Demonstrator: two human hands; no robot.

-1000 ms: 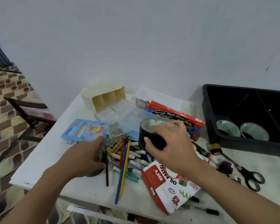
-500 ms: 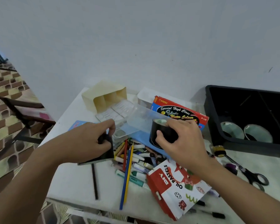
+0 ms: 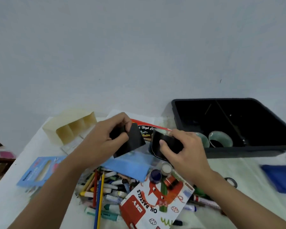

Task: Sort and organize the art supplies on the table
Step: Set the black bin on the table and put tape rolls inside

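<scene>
My right hand (image 3: 183,151) grips a wide roll of black tape (image 3: 157,146), lifted above the table. My left hand (image 3: 104,139) pinches a flat black piece (image 3: 134,142), which may be the tape's loose end, held just left of the roll. Below them lies a heap of coloured pencils, crayons and markers (image 3: 102,190), an oil pastels box (image 3: 155,204) and small paint pots (image 3: 160,172). A watercolour box (image 3: 147,129) lies behind my hands, mostly hidden.
A black bin (image 3: 234,151) at the right back holds two tape rolls (image 3: 220,139). A cream compartment organizer (image 3: 69,128) lies at the left back. A blue packet (image 3: 38,171) sits at the left, a blue sheet (image 3: 130,166) under my hands, a dark blue item (image 3: 281,177) far right.
Both hands rose off the table and came together. The left hand picked up the black piece from the table's left side; the right lifted the tape roll. The view shifted right.
</scene>
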